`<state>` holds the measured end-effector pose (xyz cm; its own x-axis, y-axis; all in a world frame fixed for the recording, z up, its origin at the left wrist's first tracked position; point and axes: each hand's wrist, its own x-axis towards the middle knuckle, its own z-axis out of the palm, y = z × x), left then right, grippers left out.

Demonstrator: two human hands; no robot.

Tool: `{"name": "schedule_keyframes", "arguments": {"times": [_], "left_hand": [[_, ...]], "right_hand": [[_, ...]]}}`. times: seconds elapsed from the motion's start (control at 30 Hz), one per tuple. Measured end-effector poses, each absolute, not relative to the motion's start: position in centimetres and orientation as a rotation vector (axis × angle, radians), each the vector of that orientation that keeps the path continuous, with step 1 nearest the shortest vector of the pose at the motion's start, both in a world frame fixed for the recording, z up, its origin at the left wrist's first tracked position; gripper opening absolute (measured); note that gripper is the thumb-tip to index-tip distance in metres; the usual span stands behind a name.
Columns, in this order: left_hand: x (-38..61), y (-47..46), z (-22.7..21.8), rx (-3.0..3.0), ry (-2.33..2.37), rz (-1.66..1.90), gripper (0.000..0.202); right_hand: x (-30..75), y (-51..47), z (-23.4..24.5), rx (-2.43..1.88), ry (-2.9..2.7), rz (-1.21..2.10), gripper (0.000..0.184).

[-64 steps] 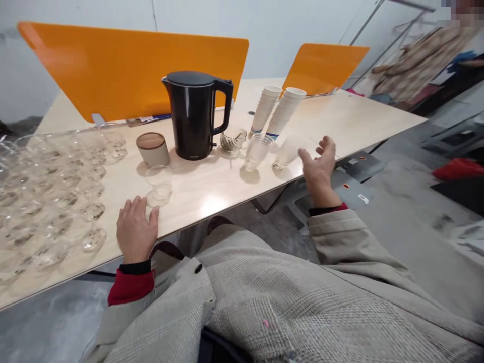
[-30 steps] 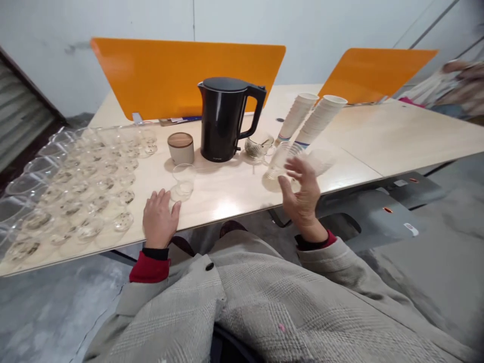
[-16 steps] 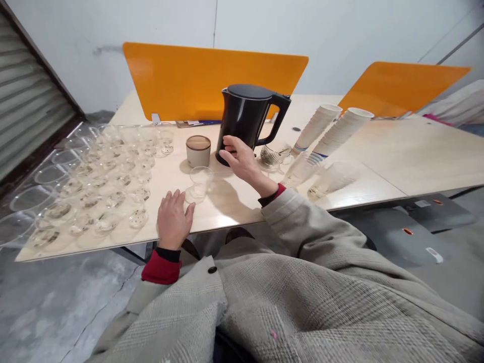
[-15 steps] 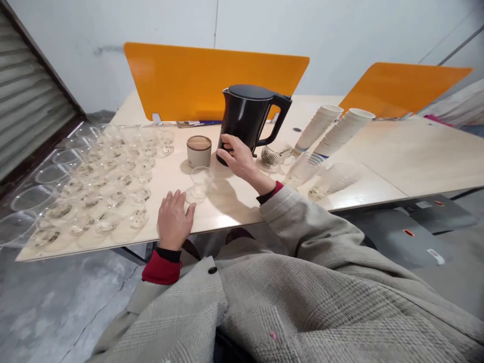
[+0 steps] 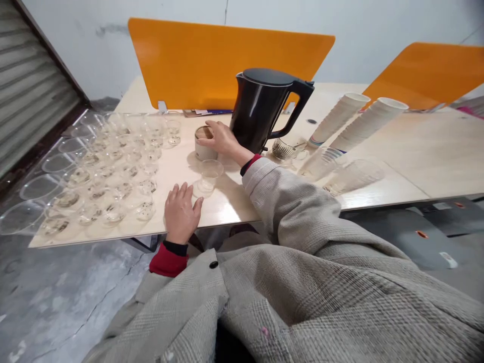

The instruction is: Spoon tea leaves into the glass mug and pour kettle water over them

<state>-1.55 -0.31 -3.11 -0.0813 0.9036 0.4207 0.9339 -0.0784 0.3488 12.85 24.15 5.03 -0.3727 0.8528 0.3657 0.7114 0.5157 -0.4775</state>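
My right hand (image 5: 221,137) reaches over a small pale canister (image 5: 205,152) with a wooden lid (image 5: 204,132); its thumb and fingers are curled about the lid, partly hiding it. Flat on the table's front edge lies my left hand (image 5: 182,212), fingers stretched and holding nothing. Just beyond it stands a clear plastic cup (image 5: 210,174), with no contents I can make out. A black electric kettle (image 5: 260,108) is right behind my right wrist, its handle to the right.
Rows of clear cups (image 5: 113,186) with dark bits in their bottoms fill the table's left side. At right are two stacks of paper cups (image 5: 340,118), stacked clear cups (image 5: 355,176) and a glass vessel with a strainer (image 5: 283,149). Orange dividers (image 5: 227,60) rise behind.
My right hand has moved left from in front of the kettle to the canister's lid. My left hand stays on the table edge. The view has shifted slightly.
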Motion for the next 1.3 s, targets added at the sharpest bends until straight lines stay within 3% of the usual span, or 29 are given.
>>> {"name": "schedule_keyframes", "arguments": {"times": [0.13, 0.3, 0.4, 0.47, 0.67, 0.8, 1.0, 1.3], "left_hand": [[-1.5, -0.3, -3.2, -2.093, -2.107, -0.889, 0.051], [-1.6, -0.2, -3.4, -2.062, -2.107, -1.021, 0.047], [-1.9, -0.4, -3.4, -1.986, -2.080, -1.245, 0.037], [-2.1, -0.6, -3.4, -1.898, -2.037, -1.445, 0.032], [-2.1, -1.7, -2.4, -1.775, -1.961, -2.010, 0.030], [-2.1, -2.8, -1.5, -1.946, -1.852, -2.140, 0.034], [-2.9, -3.4, -1.4, -2.324, -1.746, -1.961, 0.060], [-0.9, -2.8, -1.3, -2.343, -2.001, -1.230, 0.101]], "right_hand": [[13.4, 23.2, 6.4, -1.249, -2.122, 0.211, 0.074], [16.7, 18.3, 11.6, -1.190, -1.987, 0.095, 0.064], [20.1, 13.7, 14.4, -1.016, -1.932, 0.018, 0.069], [22.2, 10.3, 15.4, -0.909, -1.927, 0.041, 0.052], [24.2, 2.8, 12.8, -0.920, -2.113, 0.303, 0.059], [22.3, 2.1, 8.7, -0.939, -2.201, 0.394, 0.065], [19.3, 2.5, 4.9, -0.937, -2.237, 0.360, 0.070], [18.3, 1.6, 4.8, -1.062, -2.250, 0.302, 0.071]]}}
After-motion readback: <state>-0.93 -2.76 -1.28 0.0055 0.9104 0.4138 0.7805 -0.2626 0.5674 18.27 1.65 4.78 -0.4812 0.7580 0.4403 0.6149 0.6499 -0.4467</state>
